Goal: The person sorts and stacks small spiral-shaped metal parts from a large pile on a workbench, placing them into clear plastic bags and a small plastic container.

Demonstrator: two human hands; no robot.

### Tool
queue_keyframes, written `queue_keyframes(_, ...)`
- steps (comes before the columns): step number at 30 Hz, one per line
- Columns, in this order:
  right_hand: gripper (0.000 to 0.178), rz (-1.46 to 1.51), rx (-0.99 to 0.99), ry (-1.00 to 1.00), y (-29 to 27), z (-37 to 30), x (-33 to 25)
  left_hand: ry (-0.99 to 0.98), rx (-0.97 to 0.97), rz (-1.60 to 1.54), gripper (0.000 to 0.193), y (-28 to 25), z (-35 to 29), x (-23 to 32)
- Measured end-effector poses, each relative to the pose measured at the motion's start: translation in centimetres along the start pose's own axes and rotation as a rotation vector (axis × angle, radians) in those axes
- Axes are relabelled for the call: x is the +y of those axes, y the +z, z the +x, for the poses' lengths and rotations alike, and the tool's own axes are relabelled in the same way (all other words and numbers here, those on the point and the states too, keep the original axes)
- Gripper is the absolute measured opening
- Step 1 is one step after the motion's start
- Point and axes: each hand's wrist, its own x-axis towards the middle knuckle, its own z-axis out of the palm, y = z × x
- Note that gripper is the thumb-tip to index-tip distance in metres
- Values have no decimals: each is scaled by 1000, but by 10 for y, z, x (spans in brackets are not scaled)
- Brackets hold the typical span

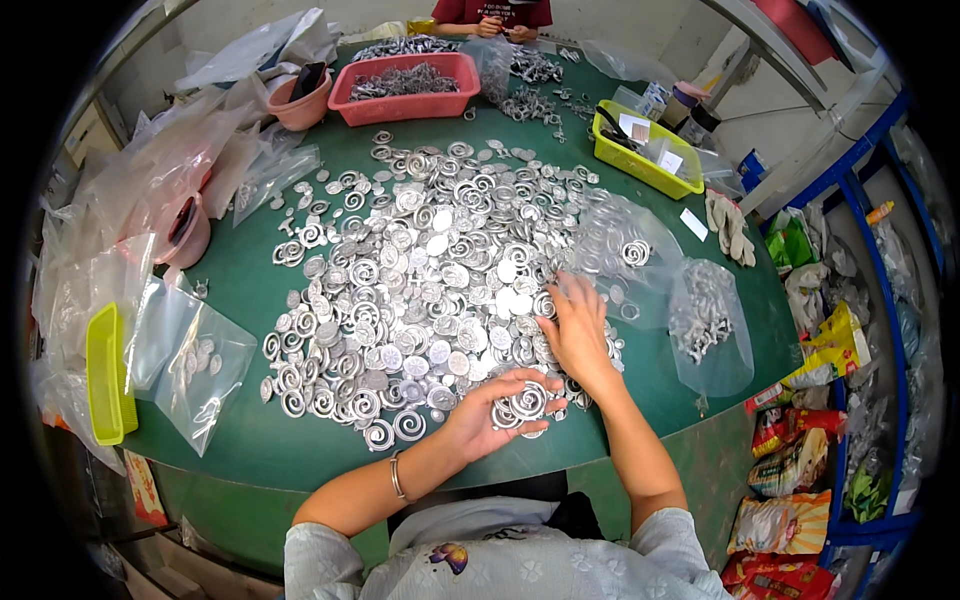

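A broad heap of silver-coloured metal pieces [400,250], spirals and flat ovals among them, covers the middle of the green table. Near the heap's front edge my left hand [475,425], palm turned up, holds several silver spiral pieces [522,402] between thumb and fingers. My right hand [578,335] lies palm down on the right side of the heap. Its fingers are stretched out and touch the loose pieces; whatever lies beneath them is hidden.
Beside the heap on the right lie clear bags of metal parts [705,320] and a pair of gloves [730,228]. A yellow basket [650,165], a red basket [405,105] and pink bowls stand farther back. Plastic bags [130,190] crowd the left. Another person [495,18] handles something at the far edge.
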Motion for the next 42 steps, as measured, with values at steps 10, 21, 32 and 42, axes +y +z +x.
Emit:
queue_keyframes(10, 15, 433, 36, -241, -52, -31, -43, 85, 74, -177, 42, 6, -2, -5)
queue_keyframes(21, 39, -144, -55, 232, -19, -24, 21, 66, 48, 16, 25, 3, 0, -4)
queue_keyframes(32, 10, 546, 311, 307, -27, -35, 15, 62, 27, 30, 25, -6, 0, -8)
queue_keyframes(42, 17, 372, 134, -169, -60, -49, -26, 154, 109, 49, 45, 0, -1, -7)
